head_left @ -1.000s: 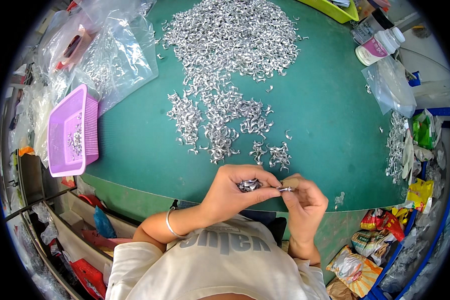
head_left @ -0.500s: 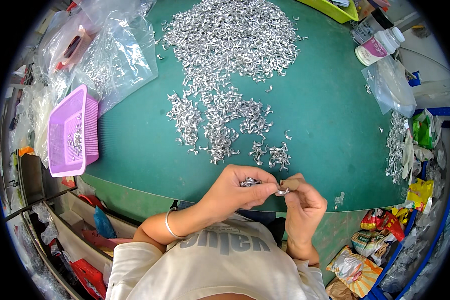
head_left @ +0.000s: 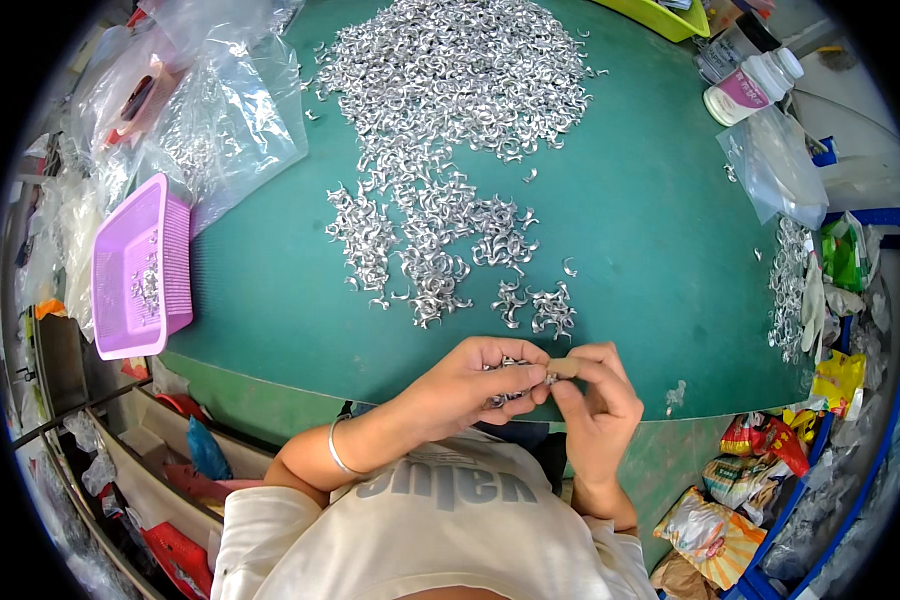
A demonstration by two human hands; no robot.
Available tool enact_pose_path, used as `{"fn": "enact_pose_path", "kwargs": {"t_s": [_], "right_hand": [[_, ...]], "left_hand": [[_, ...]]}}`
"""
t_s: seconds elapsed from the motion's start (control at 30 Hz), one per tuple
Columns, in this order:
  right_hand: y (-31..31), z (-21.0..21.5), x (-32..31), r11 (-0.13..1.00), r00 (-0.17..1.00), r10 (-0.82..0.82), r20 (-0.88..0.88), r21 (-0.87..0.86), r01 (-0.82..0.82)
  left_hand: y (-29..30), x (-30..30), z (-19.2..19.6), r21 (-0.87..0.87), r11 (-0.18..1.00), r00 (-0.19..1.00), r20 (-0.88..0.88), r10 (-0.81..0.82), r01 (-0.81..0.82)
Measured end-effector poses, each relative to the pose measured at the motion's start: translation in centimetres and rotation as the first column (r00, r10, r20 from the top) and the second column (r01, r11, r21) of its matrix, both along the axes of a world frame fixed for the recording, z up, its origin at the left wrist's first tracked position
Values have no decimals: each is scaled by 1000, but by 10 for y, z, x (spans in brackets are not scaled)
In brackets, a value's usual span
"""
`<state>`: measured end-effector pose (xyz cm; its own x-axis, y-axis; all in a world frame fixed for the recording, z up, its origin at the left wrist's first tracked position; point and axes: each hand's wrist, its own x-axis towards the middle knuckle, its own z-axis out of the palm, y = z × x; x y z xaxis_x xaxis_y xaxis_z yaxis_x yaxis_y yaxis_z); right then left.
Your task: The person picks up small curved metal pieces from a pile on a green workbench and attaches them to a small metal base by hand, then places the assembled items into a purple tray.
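My left hand (head_left: 485, 378) is closed around several small curved silver metal pieces (head_left: 508, 365), which show between its fingers. Thumb and forefinger of my right hand (head_left: 598, 400) pinch at one such piece, right by my left fingertips; it is mostly hidden. A tan wrap or patch (head_left: 563, 367) covers the tip of my right forefinger. Both hands meet just over the near edge of the green table (head_left: 660, 240). Ahead of them lies a large heap of the same curved metal pieces (head_left: 460, 75), trailing toward me into smaller clusters (head_left: 550, 308).
A pink plastic basket (head_left: 182, 270) holding some pieces stands at the left, beside clear plastic bags (head_left: 260, 130). White bottle (head_left: 750, 88), clear bag (head_left: 775, 165) and another row of pieces (head_left: 788, 290) line the right side. A yellow-green tray (head_left: 660, 18) sits at the far edge.
My right fingers have drawn in closer to my left fingertips, and the curved piece pinched there shows less than before. The view has shifted slightly.
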<state>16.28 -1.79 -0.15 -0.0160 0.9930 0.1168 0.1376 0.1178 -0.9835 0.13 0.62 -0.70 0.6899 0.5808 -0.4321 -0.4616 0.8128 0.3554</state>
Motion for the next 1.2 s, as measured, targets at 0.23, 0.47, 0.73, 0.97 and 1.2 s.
{"fn": "enact_pose_path", "kwargs": {"t_s": [0.23, 0.47, 0.73, 0.97, 1.2], "right_hand": [[20, -13, 39, 981, 877, -193, 440, 59, 186], [31, -18, 11, 995, 655, -24, 756, 83, -59], [26, -21, 23, 993, 881, -116, 458, 24, 119], [28, -24, 24, 976, 961, -193, 199, -62, 209], [15, -19, 8, 902, 651, -204, -731, -398, -164]], "left_hand": [[0, -1, 0, 35, 987, 988, -11, 155, -155], [-1, -3, -11, -79, 974, 976, 22, 216, -214], [-2, 0, -5, -56, 982, 969, -181, 170, -183], [-3, -1, -5, 31, 982, 958, -218, 189, -187], [-4, 6, -1, 313, 935, 892, -354, 280, -169]]}}
